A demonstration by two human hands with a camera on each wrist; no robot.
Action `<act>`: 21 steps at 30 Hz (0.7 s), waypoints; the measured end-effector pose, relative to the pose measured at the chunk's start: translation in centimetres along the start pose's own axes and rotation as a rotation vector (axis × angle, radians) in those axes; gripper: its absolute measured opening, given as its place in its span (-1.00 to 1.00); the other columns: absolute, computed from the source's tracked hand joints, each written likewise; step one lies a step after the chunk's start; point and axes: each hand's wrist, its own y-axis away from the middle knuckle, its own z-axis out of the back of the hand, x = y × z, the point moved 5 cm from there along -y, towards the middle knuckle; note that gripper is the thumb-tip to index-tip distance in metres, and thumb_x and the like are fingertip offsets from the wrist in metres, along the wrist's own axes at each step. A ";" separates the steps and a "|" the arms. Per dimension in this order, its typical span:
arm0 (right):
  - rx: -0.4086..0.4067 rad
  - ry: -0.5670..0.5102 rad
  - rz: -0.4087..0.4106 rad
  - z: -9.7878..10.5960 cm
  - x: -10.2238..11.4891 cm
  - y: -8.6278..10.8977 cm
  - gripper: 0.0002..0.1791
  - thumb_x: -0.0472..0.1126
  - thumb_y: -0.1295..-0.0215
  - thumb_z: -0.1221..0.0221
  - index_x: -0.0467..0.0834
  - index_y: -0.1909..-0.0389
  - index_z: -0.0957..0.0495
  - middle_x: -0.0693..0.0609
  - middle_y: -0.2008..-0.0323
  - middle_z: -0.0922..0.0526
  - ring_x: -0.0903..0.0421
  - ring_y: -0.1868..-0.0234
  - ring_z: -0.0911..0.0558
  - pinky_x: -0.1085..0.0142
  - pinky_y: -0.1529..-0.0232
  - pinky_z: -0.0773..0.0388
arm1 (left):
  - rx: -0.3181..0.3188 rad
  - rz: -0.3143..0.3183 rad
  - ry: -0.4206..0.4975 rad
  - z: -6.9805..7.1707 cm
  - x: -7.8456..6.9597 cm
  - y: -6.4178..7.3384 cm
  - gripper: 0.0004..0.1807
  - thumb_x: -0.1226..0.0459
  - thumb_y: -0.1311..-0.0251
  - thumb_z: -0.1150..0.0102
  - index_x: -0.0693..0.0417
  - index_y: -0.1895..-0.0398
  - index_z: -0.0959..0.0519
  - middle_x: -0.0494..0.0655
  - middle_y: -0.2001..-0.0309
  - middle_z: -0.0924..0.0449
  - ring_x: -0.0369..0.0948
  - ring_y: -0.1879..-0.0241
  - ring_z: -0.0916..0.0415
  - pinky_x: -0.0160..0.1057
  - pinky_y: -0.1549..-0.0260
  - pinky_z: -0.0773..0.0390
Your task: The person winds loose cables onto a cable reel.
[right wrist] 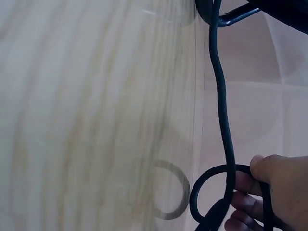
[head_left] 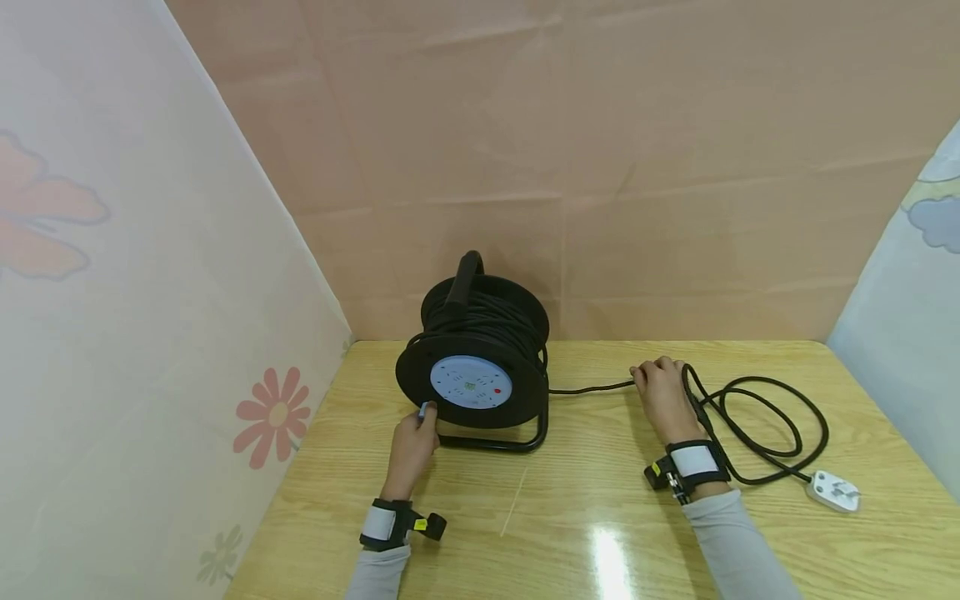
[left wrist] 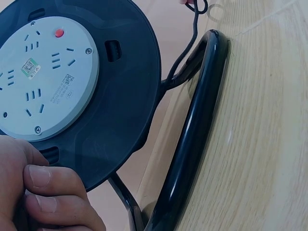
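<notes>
A black cable reel [head_left: 416, 379] with a round pale socket panel [head_left: 471, 382] stands on its tubular stand [left wrist: 195, 130]. My left hand [head_left: 410, 446] is at the lower left rim, its fingers curled round a small knob [head_left: 424, 409] on the reel's face; the left wrist view hides most of that knob. Black cable [head_left: 592, 390] runs from the reel's right side to my right hand [head_left: 666, 400], which pinches it just above the table. In the right wrist view, the cable [right wrist: 221, 96] makes a small loop beside the fingers.
Beyond my right hand the loose cable lies in a wide loop and ends in a white plug [head_left: 834, 492] on the wooden table [head_left: 570, 517]. The reel's carry handle [head_left: 465, 283] stands up on top. Walls border the table at the left, back and right.
</notes>
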 end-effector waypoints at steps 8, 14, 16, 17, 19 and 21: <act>0.080 -0.010 -0.113 0.5 -0.9 -0.1 -0.69 -0.27 -0.51 0.06 -0.44 0.24 -0.54 -0.21 0.56 -0.58 -0.02 0.63 -0.47 0.02 0.48 -0.51 | -0.015 0.000 0.029 0.2 -0.2 0.0 -0.43 -0.04 -0.45 0.17 0.06 0.72 -0.34 -0.19 0.80 -0.26 -0.24 0.80 -0.14 -0.31 0.78 -0.10; 0.239 -0.069 -0.272 0.1 -1.7 0.2 -0.60 -0.22 -0.60 0.33 -0.46 0.02 -0.38 -0.19 0.43 -0.60 0.08 0.62 -0.39 0.25 0.68 -0.29 | -0.015 0.003 0.088 0.5 -0.4 -0.1 -0.42 -0.05 -0.45 0.16 0.06 0.72 -0.31 -0.25 0.81 -0.22 -0.29 0.80 -0.12 -0.34 0.78 -0.11; 0.250 -0.073 -0.278 0.1 -1.7 0.3 -0.59 -0.22 -0.60 0.33 -0.48 0.00 -0.36 -0.22 0.39 -0.63 0.07 0.60 -0.40 0.25 0.66 -0.27 | -0.015 0.001 0.096 0.6 -0.4 -0.1 -0.41 -0.06 -0.45 0.17 0.07 0.73 -0.30 -0.26 0.82 -0.21 -0.29 0.80 -0.11 -0.34 0.77 -0.11; 0.246 -0.071 -0.278 0.1 -1.7 0.3 -0.59 -0.21 -0.60 0.33 -0.48 0.00 -0.36 -0.22 0.38 -0.63 0.07 0.59 -0.42 0.25 0.66 -0.27 | -0.016 -0.001 0.100 0.6 -0.5 -0.1 -0.41 -0.06 -0.45 0.17 0.07 0.73 -0.29 -0.26 0.82 -0.21 -0.28 0.80 -0.11 -0.34 0.77 -0.11; 0.229 -0.077 -0.275 0.1 -1.8 0.3 -0.58 -0.20 -0.60 0.32 -0.48 0.01 -0.36 -0.22 0.38 -0.65 0.07 0.59 -0.42 0.25 0.67 -0.26 | -0.015 -0.002 0.111 0.7 -0.5 -0.1 -0.41 -0.06 -0.46 0.18 0.06 0.74 -0.28 -0.27 0.82 -0.20 -0.28 0.80 -0.11 -0.34 0.77 -0.12; 0.208 -0.110 -0.279 0.1 -1.8 0.4 -0.58 -0.20 -0.60 0.32 -0.48 0.01 -0.36 -0.22 0.38 -0.65 0.07 0.59 -0.43 0.26 0.68 -0.26 | -0.015 0.000 0.125 0.7 -0.5 -0.2 -0.41 -0.05 -0.46 0.18 0.04 0.74 -0.27 -0.27 0.82 -0.19 -0.28 0.79 -0.11 -0.35 0.77 -0.11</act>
